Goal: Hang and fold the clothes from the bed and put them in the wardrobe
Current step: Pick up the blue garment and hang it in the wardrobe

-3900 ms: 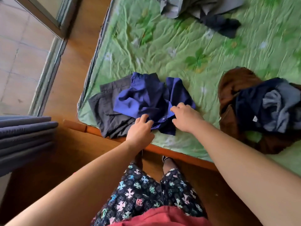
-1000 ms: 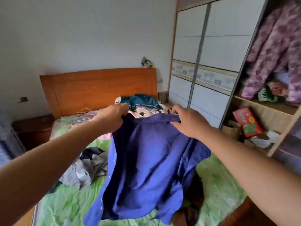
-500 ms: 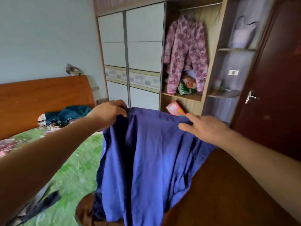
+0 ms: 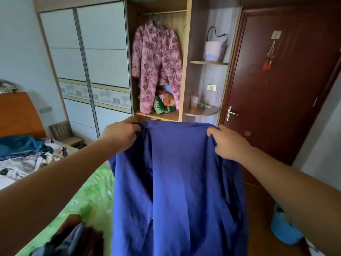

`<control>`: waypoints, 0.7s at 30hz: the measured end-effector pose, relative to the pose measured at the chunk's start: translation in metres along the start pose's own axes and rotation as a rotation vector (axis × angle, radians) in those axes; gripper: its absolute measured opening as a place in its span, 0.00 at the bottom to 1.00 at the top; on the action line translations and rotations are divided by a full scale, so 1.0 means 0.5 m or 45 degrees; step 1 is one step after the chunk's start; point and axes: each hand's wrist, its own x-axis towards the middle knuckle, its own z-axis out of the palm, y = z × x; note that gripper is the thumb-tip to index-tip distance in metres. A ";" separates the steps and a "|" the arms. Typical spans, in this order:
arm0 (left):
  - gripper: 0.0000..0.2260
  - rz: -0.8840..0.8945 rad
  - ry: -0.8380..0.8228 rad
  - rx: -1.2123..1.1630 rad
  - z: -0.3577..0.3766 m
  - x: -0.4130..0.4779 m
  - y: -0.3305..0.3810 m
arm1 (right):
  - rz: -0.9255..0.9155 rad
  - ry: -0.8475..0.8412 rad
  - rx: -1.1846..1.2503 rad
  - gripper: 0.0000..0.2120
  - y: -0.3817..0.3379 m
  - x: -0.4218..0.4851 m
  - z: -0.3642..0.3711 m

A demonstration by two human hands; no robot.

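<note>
Wooden wardrobe (image 4: 185, 58) holds a hanging pink floral suit (image 4: 156, 65); left hand (image 4: 120, 135) and right hand (image 4: 227, 143) grip the hanging, creased blue shirt (image 4: 177, 182).

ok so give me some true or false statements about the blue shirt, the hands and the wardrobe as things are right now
1. The left hand and the right hand both grip the blue shirt by its top edge. True.
2. The blue shirt lies flat on the bed. False: it hangs in the air from the two hands.
3. A pink floral garment hangs in the open section of the wardrobe. True.
4. The cup with a straw stands on the upper corner shelf. False: it stands on the lower rounded shelf; the upper one holds a pale bag.
</note>
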 end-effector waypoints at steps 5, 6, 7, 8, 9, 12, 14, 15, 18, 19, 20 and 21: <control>0.16 -0.015 0.000 0.003 0.093 0.151 0.031 | 0.078 -0.025 -0.162 0.24 0.115 0.124 0.008; 0.16 -0.019 0.006 -0.013 0.114 0.185 0.033 | 0.072 -0.018 -0.198 0.25 0.133 0.153 0.012; 0.16 -0.023 0.013 -0.036 0.135 0.221 0.033 | 0.064 -0.016 -0.216 0.25 0.150 0.184 0.019; 0.16 -0.025 0.019 -0.065 0.157 0.258 0.032 | 0.056 -0.014 -0.217 0.25 0.166 0.220 0.026; 0.16 -0.027 0.023 -0.098 0.179 0.298 0.029 | 0.053 -0.018 -0.201 0.26 0.180 0.256 0.033; 0.16 -0.027 0.034 -0.201 0.245 0.419 0.015 | 0.057 -0.051 -0.112 0.27 0.220 0.374 0.050; 0.15 -0.025 0.057 -0.266 0.285 0.497 0.002 | 0.063 -0.065 -0.070 0.28 0.244 0.455 0.063; 0.15 -0.032 0.065 -0.288 0.303 0.534 -0.005 | 0.060 -0.074 -0.051 0.28 0.254 0.494 0.070; 0.15 -0.063 0.044 -0.296 0.347 0.631 -0.021 | 0.031 -0.096 0.032 0.29 0.278 0.605 0.095; 0.15 -0.073 0.037 -0.288 0.359 0.660 -0.026 | 0.029 -0.110 0.045 0.30 0.285 0.639 0.105; 0.15 -0.083 0.034 -0.281 0.371 0.686 -0.031 | 0.030 -0.123 0.046 0.30 0.291 0.672 0.116; 0.15 -0.094 0.034 -0.275 0.382 0.713 -0.037 | 0.026 -0.131 0.037 0.29 0.299 0.705 0.127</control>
